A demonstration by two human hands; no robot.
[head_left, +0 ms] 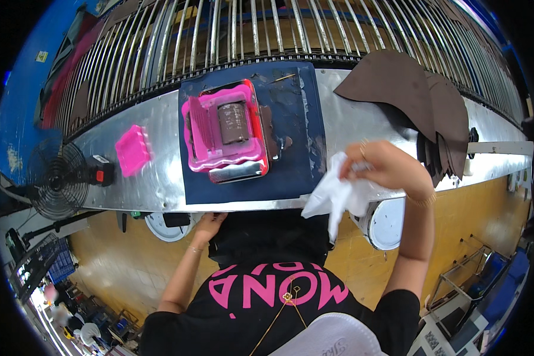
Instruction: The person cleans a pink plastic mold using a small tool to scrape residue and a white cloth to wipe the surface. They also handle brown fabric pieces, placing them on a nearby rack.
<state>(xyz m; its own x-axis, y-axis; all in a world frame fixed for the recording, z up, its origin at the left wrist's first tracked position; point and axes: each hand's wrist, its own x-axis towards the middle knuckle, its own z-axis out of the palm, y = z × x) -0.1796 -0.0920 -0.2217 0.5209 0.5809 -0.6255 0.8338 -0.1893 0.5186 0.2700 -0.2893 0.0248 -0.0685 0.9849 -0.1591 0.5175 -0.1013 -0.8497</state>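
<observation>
- Centrally, steel bench [160,181] is part-covered by navy mat [291,178].
- Brown cut pcs. [397,83] are stacked on bench, R side.
- Pink tray [219,163] w/ brown roller [234,123] is set on mat.
- White cloth [338,196] is pinched tight in R hand [380,163], nr. bench's front edge.
- L hand [210,225] is placed at same edge; grip can't be told.

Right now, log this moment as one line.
right hand: holding limp white item; left hand: at near edge of table; pink tray: on blue mat; brown pieces: right of mat
</observation>
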